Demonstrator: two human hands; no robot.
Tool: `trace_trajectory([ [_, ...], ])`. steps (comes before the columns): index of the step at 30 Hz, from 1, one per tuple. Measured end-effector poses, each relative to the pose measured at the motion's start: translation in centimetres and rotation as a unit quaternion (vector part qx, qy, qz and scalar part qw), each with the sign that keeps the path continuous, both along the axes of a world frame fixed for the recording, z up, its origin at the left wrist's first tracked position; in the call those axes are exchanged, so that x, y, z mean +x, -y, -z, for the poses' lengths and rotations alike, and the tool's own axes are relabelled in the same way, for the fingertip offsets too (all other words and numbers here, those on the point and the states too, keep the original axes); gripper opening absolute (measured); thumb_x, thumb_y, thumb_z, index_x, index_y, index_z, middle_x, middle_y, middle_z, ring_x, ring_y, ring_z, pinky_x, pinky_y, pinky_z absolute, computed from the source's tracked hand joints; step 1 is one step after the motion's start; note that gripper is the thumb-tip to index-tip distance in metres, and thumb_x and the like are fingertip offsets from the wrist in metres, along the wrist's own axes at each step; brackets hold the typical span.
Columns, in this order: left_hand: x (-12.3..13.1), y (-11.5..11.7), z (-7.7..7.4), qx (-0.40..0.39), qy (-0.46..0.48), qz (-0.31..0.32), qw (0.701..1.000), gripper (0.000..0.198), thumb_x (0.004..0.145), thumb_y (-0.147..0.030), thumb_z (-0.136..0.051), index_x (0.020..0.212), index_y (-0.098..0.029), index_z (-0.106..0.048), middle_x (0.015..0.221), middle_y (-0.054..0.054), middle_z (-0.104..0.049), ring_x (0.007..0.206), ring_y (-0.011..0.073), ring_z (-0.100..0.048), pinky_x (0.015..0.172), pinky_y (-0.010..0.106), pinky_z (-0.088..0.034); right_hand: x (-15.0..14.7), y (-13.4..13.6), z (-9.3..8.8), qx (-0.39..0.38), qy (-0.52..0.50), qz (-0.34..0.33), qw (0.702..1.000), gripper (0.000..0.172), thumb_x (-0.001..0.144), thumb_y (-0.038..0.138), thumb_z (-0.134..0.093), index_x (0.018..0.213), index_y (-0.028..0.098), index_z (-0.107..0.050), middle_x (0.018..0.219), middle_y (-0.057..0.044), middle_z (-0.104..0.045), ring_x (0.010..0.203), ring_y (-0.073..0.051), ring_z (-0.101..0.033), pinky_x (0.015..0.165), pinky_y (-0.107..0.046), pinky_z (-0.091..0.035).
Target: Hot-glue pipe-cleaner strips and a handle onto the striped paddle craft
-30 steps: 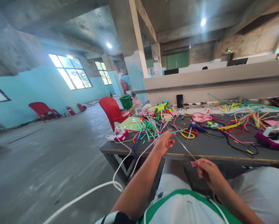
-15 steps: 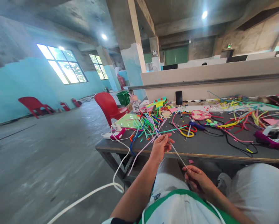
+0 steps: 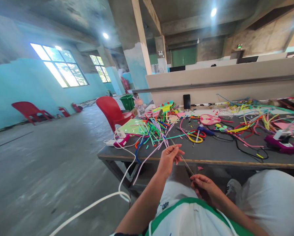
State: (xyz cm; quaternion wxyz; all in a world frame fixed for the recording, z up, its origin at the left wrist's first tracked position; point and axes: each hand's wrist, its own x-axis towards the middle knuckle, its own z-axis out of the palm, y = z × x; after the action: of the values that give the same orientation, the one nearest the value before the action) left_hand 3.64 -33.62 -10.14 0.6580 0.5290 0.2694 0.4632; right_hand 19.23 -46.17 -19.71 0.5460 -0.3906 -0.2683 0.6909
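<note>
A thin straight wire-like strand point(image 3: 186, 163) runs slantwise between my two hands, near the table's front edge. My left hand point(image 3: 171, 156) pinches its upper part between thumb and fingers. Lower and to the right, over my lap, my right hand point(image 3: 203, 185) is closed on its lower end. Just beyond my left hand lies a heap of lilac and green pipe cleaners point(image 3: 156, 128). Yellow-handled scissors point(image 3: 198, 139) and a blue glue gun point(image 3: 206, 130) rest to the right of the heap.
The dark table point(image 3: 220, 149) also bears a black phone point(image 3: 186, 101), a pink padded shape point(image 3: 210, 120), a purple power strip point(image 3: 281, 145) and a clear bottle point(image 3: 139, 107). A white cable point(image 3: 95, 200) loops down at the left, near a red chair point(image 3: 112, 112).
The view has shifted slightly, so the table and room sit a little further left. Both hands keep hold of the strand in nearly the same pose.
</note>
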Motion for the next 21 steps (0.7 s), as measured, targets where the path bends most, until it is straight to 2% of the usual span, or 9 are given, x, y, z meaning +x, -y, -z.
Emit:
trace_trajectory([
  [2, -0.1, 0.0, 0.1, -0.003, -0.007, -0.008, 1.000, 0.035, 0.079, -0.039, -0.068, 0.101, -0.013, -0.068, 0.076, 0.009, -0.071, 0.049, 0.0097, -0.058, 0.038, 0.018, -0.034, 0.1, 0.1, -0.1, -0.008, -0.011, 0.011, 1.000, 0.036, 0.068, 0.042, -0.079, 0.093, 0.019, -0.066, 0.077, -0.002, -0.068, 0.062, -0.010, -0.060, 0.053, -0.020, -0.039],
  [4, -0.1, 0.0, 0.2, -0.010, -0.009, -0.014, 1.000, 0.035, 0.077, -0.039, -0.069, 0.101, -0.012, -0.069, 0.074, 0.009, -0.070, 0.049, 0.0097, -0.057, 0.039, 0.018, -0.034, 0.1, 0.0, 0.0, -0.005, -0.012, 0.017, 1.000, 0.035, 0.067, 0.039, -0.081, 0.091, 0.019, -0.066, 0.073, -0.002, -0.067, 0.065, -0.011, -0.060, 0.058, -0.021, -0.040],
  [9, 0.3, 0.3, 0.6, -0.014, -0.006, -0.004, 1.000, 0.037, 0.077, -0.040, -0.070, 0.102, -0.012, -0.068, 0.075, 0.009, -0.070, 0.049, 0.0091, -0.057, 0.039, 0.016, -0.035, 0.0, -0.3, 0.8, 0.050, -0.007, -0.031, 0.998, 0.033, 0.075, 0.045, -0.073, 0.090, 0.016, -0.067, 0.059, -0.001, -0.062, 0.053, -0.010, -0.053, 0.051, -0.022, -0.034],
  [13, 0.7, 0.6, 0.8, -0.011, -0.014, 0.005, 1.000, 0.040, 0.077, -0.042, -0.069, 0.103, -0.012, -0.067, 0.074, 0.008, -0.069, 0.050, 0.0085, -0.057, 0.039, 0.016, -0.035, 0.0, -0.4, 1.3, 0.050, -0.019, -0.046, 0.998, 0.030, 0.074, 0.041, -0.074, 0.087, 0.015, -0.066, 0.054, 0.003, -0.056, 0.046, -0.007, -0.049, 0.047, -0.021, -0.033],
  [17, 0.9, 0.5, 1.0, -0.001, -0.018, 0.011, 1.000, 0.040, 0.079, -0.042, -0.067, 0.104, -0.011, -0.066, 0.077, 0.008, -0.068, 0.052, 0.0086, -0.057, 0.040, 0.016, -0.037, 0.1, -0.3, 1.4, 0.065, -0.037, -0.047, 0.996, 0.024, 0.077, 0.037, -0.072, 0.084, 0.017, -0.062, 0.055, 0.005, -0.054, 0.041, -0.005, -0.046, 0.042, -0.019, -0.027],
  [21, 1.0, 0.5, 1.1, 0.000, -0.023, 0.008, 1.000, 0.040, 0.081, -0.042, -0.066, 0.105, -0.011, -0.066, 0.077, 0.006, -0.066, 0.054, 0.0084, -0.057, 0.041, 0.016, -0.038, 0.3, -0.4, 1.6, 0.061, -0.035, -0.043, 0.997, 0.027, 0.074, 0.037, -0.074, 0.083, 0.018, -0.058, 0.057, 0.005, -0.055, 0.038, -0.005, -0.046, 0.038, -0.018, -0.023],
])
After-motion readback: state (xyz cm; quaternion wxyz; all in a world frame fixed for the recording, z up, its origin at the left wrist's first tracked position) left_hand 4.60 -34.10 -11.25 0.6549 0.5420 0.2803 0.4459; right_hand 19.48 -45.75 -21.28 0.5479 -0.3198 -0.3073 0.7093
